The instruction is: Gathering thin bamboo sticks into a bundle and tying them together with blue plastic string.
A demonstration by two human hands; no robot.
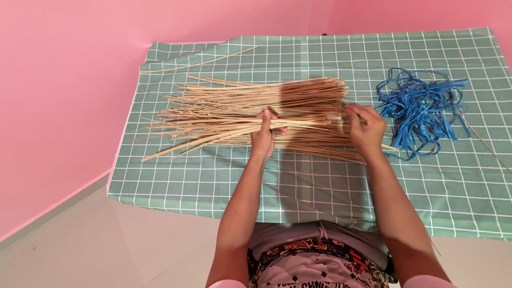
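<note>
Left hand [265, 133]: closed around a few thin, pale tan sticks pulled from the pile, thumb on top, forearm reaching straight out from the body. Right hand [366, 128]: fingers curled down, pinching stick ends at the pile's right edge. Bundle of sticks [234, 112]: long, straight, dry, splayed loosely leftward, lying at the cloth's centre. Blue plastic strips [421, 106]: flat, glossy, tangled, just right of the right hand. Single stray stick [205, 62]: far left. Green checked cloth [320, 186]: white grid, smooth, spread on the floor.
</note>
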